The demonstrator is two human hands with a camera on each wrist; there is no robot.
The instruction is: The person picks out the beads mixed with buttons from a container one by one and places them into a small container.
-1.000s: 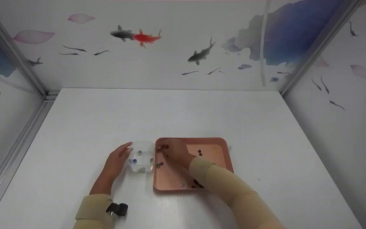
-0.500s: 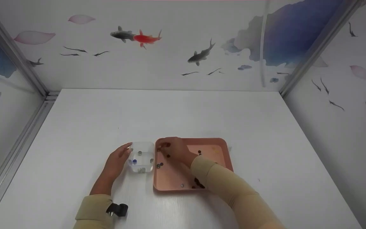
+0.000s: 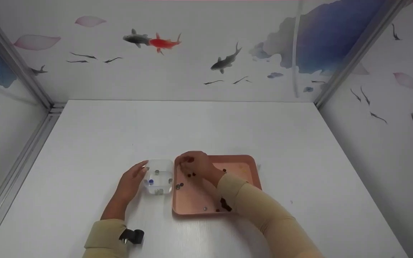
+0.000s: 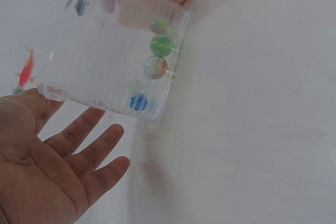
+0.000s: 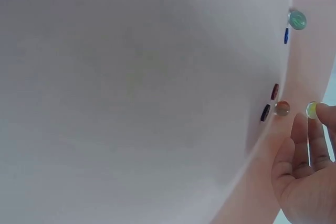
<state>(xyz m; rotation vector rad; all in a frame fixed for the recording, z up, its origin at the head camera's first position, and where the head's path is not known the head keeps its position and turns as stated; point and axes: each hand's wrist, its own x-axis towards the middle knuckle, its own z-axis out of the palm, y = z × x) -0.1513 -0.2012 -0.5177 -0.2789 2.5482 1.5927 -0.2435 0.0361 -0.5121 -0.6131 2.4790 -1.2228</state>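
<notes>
My right hand (image 3: 196, 165) is over the far left corner of a copper-pink tray (image 3: 191, 201). In the right wrist view it pinches a clear marble with a yellow core (image 5: 312, 110) between thumb and fingers. Near it in the tray lie an orange-streaked marble (image 5: 282, 108), a green marble (image 5: 297, 20), and red, dark and blue flat discs. My left hand (image 3: 131, 181) touches the left side of a clear plastic box (image 3: 160, 165) with fairly straight fingers. Inside the box, several marbles, including a green one (image 4: 163, 45) and a blue one (image 4: 138, 102), have gathered along one side.
The box stands against the tray's left side on the white table (image 3: 192, 129). Small dark pieces (image 3: 224, 170) and a pale marble (image 3: 205, 208) lie elsewhere in the tray. My right forearm covers its near right part. Printed walls enclose the table.
My right hand has risen a little from the tray's far left corner, and two dark pieces below it now show plainly. The left hand and box stay in place.
</notes>
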